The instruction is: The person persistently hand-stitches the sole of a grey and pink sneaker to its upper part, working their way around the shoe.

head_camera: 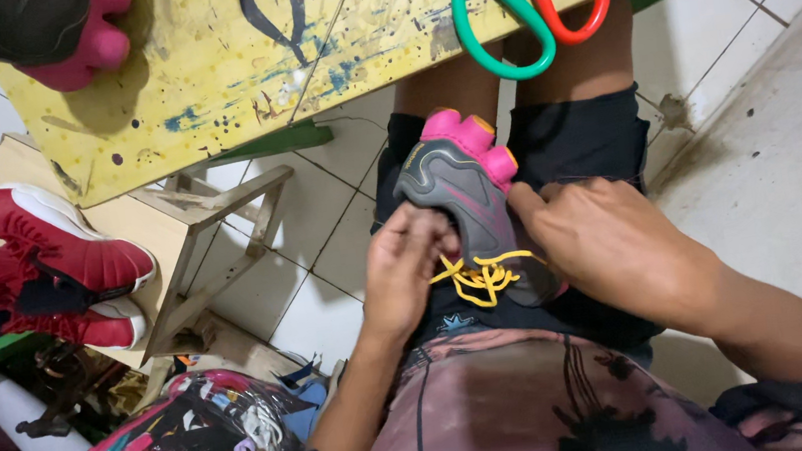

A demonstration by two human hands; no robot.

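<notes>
Partly laced, the grey-and-pink shoe (468, 210) rests on the lap between both hands, left hand (408, 273) pinching the yellow lace (476, 279), right hand (606, 237) gripping its side, lace ends loose, scissors (529, 1) on the worktop (202, 67) beyond.

Second shoe (47, 34) cut off above

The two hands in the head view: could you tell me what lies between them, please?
In the head view, a grey and pink shoe with yellow laces lies between the left hand and right hand.
</notes>
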